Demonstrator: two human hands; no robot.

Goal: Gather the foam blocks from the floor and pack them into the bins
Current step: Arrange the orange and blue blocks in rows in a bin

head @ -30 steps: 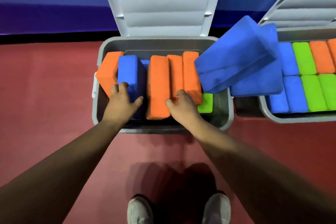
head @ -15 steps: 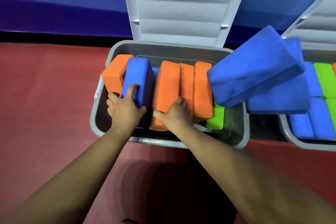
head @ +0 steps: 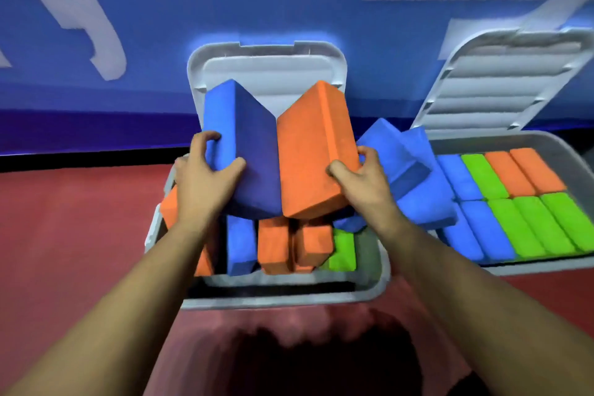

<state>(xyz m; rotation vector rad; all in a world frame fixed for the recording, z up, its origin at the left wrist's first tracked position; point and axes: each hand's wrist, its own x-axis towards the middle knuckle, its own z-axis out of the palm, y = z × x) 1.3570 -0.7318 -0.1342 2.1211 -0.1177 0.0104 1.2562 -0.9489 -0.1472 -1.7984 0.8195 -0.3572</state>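
Observation:
My left hand (head: 205, 182) grips a blue foam block (head: 239, 145), and my right hand (head: 361, 183) grips an orange foam block (head: 311, 151). Both blocks are held up side by side, touching, above the left grey bin (head: 283, 297). Inside that bin stand a blue block (head: 241, 246), several orange blocks (head: 276, 244) and a green block (head: 343, 251). Two large blue blocks (head: 405, 170) lie tilted across the gap between the bins.
The right grey bin (head: 546, 264) holds neat rows of blue, green and orange blocks. Both bin lids (head: 266, 74) stand open against the blue wall. Red floor (head: 70, 235) stretches to the left and in front of the bins.
Both hands have lifted the blue and orange blocks up out of the left bin. The view has tilted upward, showing more of the wall and the lids.

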